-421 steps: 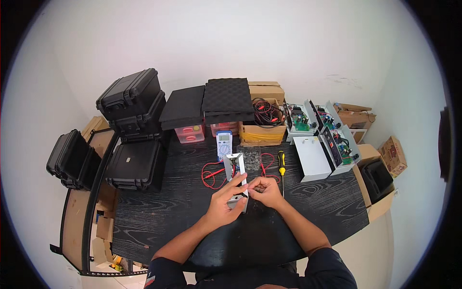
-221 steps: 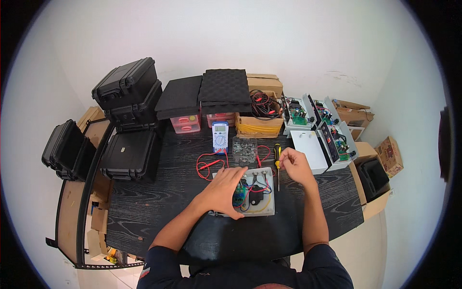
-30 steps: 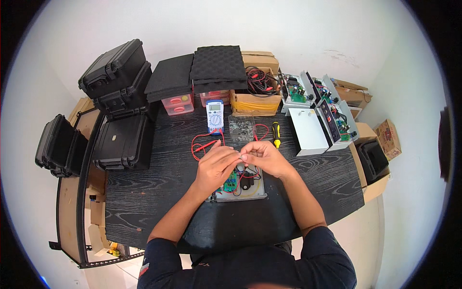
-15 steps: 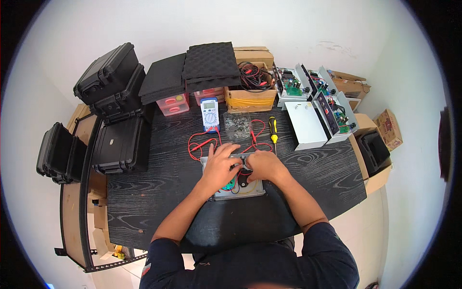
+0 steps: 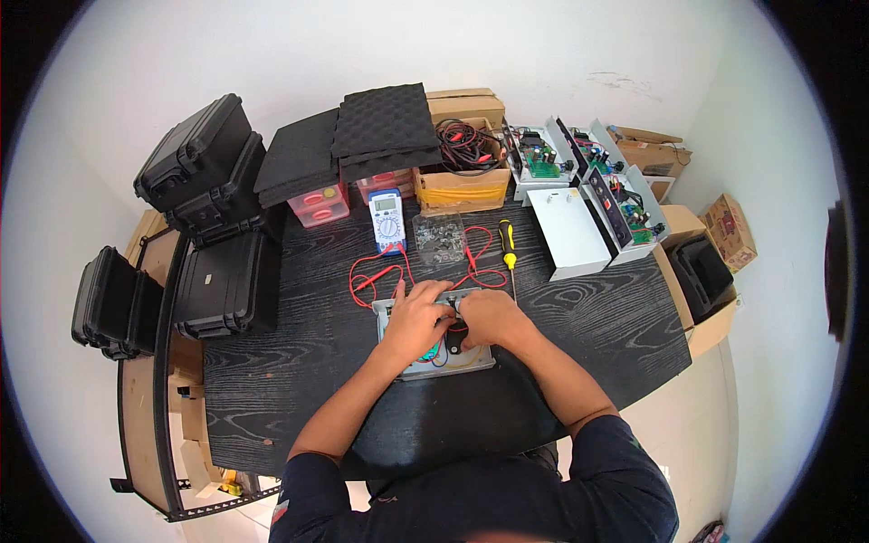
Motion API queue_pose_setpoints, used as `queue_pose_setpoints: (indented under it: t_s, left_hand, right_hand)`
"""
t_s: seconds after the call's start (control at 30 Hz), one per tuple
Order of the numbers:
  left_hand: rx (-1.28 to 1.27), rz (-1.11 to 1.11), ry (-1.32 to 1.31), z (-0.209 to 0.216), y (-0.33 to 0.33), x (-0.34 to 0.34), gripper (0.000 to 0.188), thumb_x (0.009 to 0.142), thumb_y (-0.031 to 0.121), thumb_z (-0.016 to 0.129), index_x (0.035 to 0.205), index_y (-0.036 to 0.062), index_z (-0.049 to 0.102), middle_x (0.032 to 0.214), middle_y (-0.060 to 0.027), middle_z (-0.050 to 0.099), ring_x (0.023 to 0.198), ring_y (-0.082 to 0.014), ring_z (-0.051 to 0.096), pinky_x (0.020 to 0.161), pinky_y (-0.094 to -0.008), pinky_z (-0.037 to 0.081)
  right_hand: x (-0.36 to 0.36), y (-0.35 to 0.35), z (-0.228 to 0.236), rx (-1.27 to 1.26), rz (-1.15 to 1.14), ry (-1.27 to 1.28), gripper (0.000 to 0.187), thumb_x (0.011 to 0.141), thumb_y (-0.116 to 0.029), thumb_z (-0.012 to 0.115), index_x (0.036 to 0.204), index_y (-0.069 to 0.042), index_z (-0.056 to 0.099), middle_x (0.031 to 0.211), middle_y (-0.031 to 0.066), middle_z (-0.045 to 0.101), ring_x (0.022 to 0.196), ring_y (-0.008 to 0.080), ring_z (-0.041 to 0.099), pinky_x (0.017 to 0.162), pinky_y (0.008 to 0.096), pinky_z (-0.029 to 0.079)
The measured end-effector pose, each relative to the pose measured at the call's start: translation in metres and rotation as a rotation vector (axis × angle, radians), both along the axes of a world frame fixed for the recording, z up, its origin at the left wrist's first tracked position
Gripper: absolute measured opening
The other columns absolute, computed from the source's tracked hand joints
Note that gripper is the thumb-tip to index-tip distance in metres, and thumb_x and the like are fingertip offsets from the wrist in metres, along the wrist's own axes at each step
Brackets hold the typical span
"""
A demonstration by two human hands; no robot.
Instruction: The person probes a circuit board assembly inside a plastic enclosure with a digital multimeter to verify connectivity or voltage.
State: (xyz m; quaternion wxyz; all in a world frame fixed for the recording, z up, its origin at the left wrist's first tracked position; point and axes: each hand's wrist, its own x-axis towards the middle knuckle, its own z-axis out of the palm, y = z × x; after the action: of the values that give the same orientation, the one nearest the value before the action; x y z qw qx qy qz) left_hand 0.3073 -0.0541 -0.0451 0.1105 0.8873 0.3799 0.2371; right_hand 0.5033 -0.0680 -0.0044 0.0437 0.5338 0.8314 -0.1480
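A shallow grey metal chassis [image 5: 471, 362] lies at the table's near edge, between my hands. Inside it are a green circuit board [image 5: 430, 352], thin wires and a black part [image 5: 455, 344]. My left hand [image 5: 418, 319] reaches over the chassis from the left, its fingers bent toward the middle. From the other side my right hand [image 5: 491, 319] is curled, with its fingertips down in the chassis close to the left ones. Both hands look closed on something small near the far wall of the chassis; the fingers hide what it is.
Beyond the chassis lie a blue-framed multimeter [image 5: 388, 222] with red leads, a clear box of small hardware [image 5: 440, 240] and a yellow-black screwdriver [image 5: 509, 244]. Open units with circuit boards [image 5: 625, 213] stand at the right, black cases [image 5: 226, 281] at the left. Behind is a carton of cables [image 5: 462, 195].
The whole view has shifted slightly. My hands stay at the same spot in the chassis, and the right fingers have turned a little.
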Motion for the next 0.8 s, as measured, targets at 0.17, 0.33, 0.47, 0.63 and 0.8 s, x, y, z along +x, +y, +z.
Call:
queue_pose_setpoints:
  t_s: [0.17,0.33,0.47,0.63,0.8]
  left_hand:
    - [0.019,-0.024,0.032,-0.002,0.001,0.003,0.011,0.084,0.02,0.081,0.093,0.0136,0.083,0.142,-0.0035,0.062,0.137,-0.0269,0.053,0.117,-0.0704,0.031]
    - [0.031,-0.006,0.077,0.0,-0.001,0.004,0.011,0.083,0.022,0.081,0.092,0.0154,0.084,0.143,-0.0027,0.062,0.138,-0.0267,0.051,0.117,-0.0718,0.03]
    - [0.045,-0.049,0.102,0.004,0.0,0.001,0.013,0.084,0.024,0.08,0.093,0.0158,0.084,0.147,-0.0034,0.059,0.14,-0.0266,0.05,0.117,-0.0738,0.028]
    - [-0.036,-0.022,0.17,0.011,-0.002,-0.014,0.041,0.085,0.033,0.079,0.119,0.0111,0.075,0.152,-0.0087,0.055,0.144,-0.0309,0.047,0.118,-0.0754,0.026]
    - [-0.179,-0.001,0.191,0.023,-0.009,-0.027,0.086,0.08,0.057,0.081,0.143,0.0041,0.057,0.158,-0.0166,0.048,0.149,-0.0371,0.042,0.119,-0.0773,0.021]
  right_hand:
    - [0.0,0.001,0.002,-0.003,0.006,-0.027,0.05,0.064,-0.037,0.097,0.1,-0.006,0.081,0.102,0.0139,0.077,0.103,0.0322,0.074,0.088,0.0449,0.06]
    - [0.001,0.002,-0.002,0.001,0.038,-0.021,0.052,0.064,-0.038,0.096,0.102,-0.005,0.08,0.105,0.014,0.077,0.104,0.0322,0.074,0.089,0.0451,0.06]
    - [0.001,0.001,0.003,-0.029,0.019,-0.019,0.055,0.065,-0.037,0.096,0.105,-0.004,0.079,0.106,0.0143,0.077,0.106,0.0324,0.073,0.089,0.045,0.06]
    - [0.002,0.0,0.003,0.026,0.064,-0.009,0.051,0.068,-0.039,0.095,0.097,0.0,0.078,0.099,0.0176,0.077,0.099,0.0355,0.075,0.087,0.0449,0.06]
    - [0.002,0.002,-0.003,0.022,0.085,0.028,0.045,0.069,-0.033,0.094,0.096,0.0,0.078,0.097,0.0178,0.077,0.098,0.0363,0.075,0.086,0.0453,0.06]
